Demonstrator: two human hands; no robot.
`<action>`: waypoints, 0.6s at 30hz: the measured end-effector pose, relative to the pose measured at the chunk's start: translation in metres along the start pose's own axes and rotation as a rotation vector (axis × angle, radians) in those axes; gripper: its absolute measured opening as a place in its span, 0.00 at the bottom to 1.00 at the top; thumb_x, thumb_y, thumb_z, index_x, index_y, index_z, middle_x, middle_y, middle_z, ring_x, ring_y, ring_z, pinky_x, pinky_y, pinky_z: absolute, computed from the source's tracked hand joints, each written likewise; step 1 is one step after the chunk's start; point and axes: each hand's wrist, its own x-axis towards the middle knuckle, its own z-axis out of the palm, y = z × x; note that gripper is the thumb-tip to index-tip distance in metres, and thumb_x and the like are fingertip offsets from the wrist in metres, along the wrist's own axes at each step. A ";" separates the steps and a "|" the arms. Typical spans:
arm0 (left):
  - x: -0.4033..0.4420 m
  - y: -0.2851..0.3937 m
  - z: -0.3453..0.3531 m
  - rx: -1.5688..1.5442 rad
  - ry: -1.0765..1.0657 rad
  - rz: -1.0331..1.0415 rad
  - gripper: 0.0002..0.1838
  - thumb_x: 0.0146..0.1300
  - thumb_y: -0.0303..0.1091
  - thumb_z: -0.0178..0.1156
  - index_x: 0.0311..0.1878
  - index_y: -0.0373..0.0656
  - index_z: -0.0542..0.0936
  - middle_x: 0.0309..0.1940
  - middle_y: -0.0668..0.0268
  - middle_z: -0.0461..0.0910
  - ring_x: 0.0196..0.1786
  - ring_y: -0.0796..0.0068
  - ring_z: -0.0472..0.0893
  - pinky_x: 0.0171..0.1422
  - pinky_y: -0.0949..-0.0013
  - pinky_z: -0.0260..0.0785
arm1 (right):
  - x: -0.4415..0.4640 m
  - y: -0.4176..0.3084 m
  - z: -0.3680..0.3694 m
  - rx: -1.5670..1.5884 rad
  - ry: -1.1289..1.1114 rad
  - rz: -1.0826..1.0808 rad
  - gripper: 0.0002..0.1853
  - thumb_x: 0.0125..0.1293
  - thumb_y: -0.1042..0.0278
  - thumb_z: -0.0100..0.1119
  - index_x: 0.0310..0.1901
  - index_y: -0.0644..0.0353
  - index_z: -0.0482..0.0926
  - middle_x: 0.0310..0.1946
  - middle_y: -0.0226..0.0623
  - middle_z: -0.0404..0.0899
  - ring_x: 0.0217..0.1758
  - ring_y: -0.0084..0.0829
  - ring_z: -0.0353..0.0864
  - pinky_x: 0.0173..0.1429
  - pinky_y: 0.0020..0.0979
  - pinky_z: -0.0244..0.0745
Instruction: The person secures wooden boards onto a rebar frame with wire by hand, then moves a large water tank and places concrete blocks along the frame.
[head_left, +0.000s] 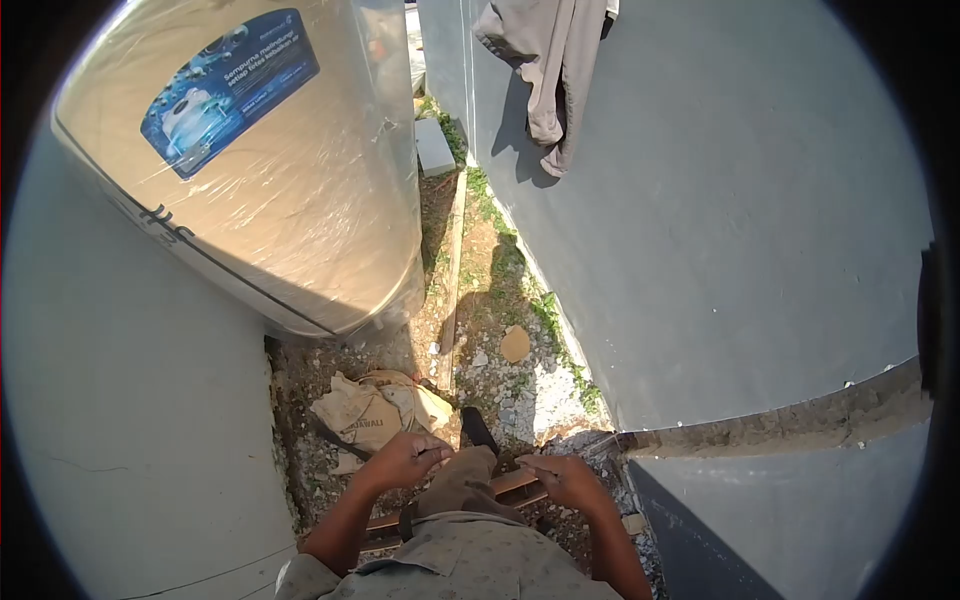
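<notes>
My left hand (403,461) is held in front of my body, with its fingers curled and pressed together. On the other side of my knee, my right hand (563,480) is closed too, thumb against fingers. Whatever either one holds, if anything, is too small to make out. Between them shows my trouser leg (455,482), with a dark shoe (477,428) beyond it. Closest to my left hand lies a crumpled pale sack (372,418) on the ground. Below the hands, reddish-brown bars (512,482) run across, partly hidden by my leg and shirt.
A large plastic-wrapped tank (300,210) with a blue label fills the upper left. Grey walls (720,220) flank a narrow rubble strip. A long plank (455,290) and a round tan piece (515,344) lie there. Trousers (560,80) hang on the right wall.
</notes>
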 end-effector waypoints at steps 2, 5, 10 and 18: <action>0.046 -0.006 -0.018 0.018 -0.040 -0.011 0.17 0.66 0.44 0.61 0.50 0.43 0.84 0.31 0.56 0.84 0.34 0.70 0.80 0.43 0.66 0.72 | 0.048 0.001 -0.020 -0.137 -0.063 0.042 0.15 0.65 0.66 0.61 0.52 0.43 0.84 0.35 0.41 0.86 0.33 0.43 0.84 0.41 0.37 0.78; 0.097 0.014 -0.046 0.058 -0.102 -0.017 0.16 0.69 0.43 0.58 0.51 0.42 0.83 0.37 0.55 0.85 0.38 0.68 0.83 0.47 0.66 0.73 | 0.123 -0.025 -0.051 -0.190 -0.231 0.041 0.14 0.66 0.58 0.58 0.53 0.37 0.83 0.38 0.44 0.85 0.37 0.45 0.84 0.44 0.40 0.78; 0.151 -0.012 -0.097 -0.054 0.036 -0.019 0.15 0.71 0.41 0.55 0.47 0.41 0.84 0.38 0.56 0.86 0.40 0.66 0.84 0.49 0.65 0.74 | 0.226 -0.041 -0.093 0.110 -0.261 -0.114 0.12 0.66 0.67 0.59 0.49 0.55 0.84 0.39 0.37 0.87 0.39 0.34 0.86 0.46 0.34 0.78; 0.219 -0.041 -0.186 -0.055 0.023 -0.175 0.16 0.69 0.43 0.57 0.47 0.41 0.84 0.38 0.57 0.86 0.41 0.61 0.84 0.48 0.63 0.73 | 0.386 -0.023 -0.144 -0.149 -0.355 -0.235 0.10 0.62 0.68 0.62 0.44 0.50 0.86 0.37 0.39 0.86 0.41 0.42 0.84 0.47 0.36 0.77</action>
